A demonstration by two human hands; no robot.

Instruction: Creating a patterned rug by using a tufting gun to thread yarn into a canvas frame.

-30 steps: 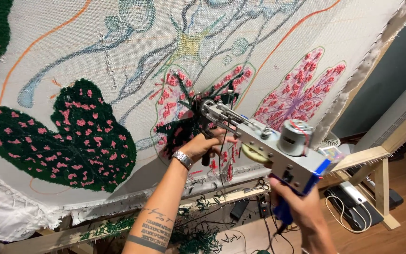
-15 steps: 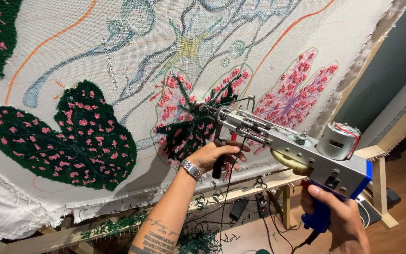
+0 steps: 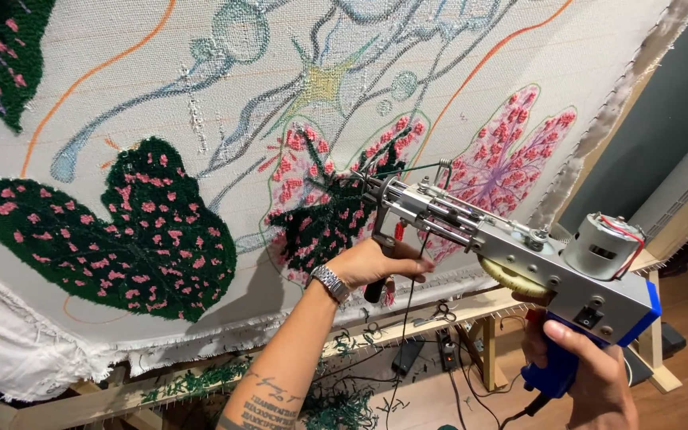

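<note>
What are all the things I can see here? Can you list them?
tufting gun: one, silver with a blue handle, held up to the cloth at centre right.
stretched cloth: one, off-white with drawn lines, fills most of the view.
dark green tufted leaf: one finished, pink-dotted, at the left; another at the top left corner.
half-tufted leaf: one, green and pink, at the gun's tip.
pink tufted leaf: one, to the right.
wooden frame: one, pale, under the cloth.
yarn scraps: many, green, on the floor below.
wristwatch: one, silver, left wrist.
left hand: grips the gun's front handle.
right hand: grips the blue handle.
</note>
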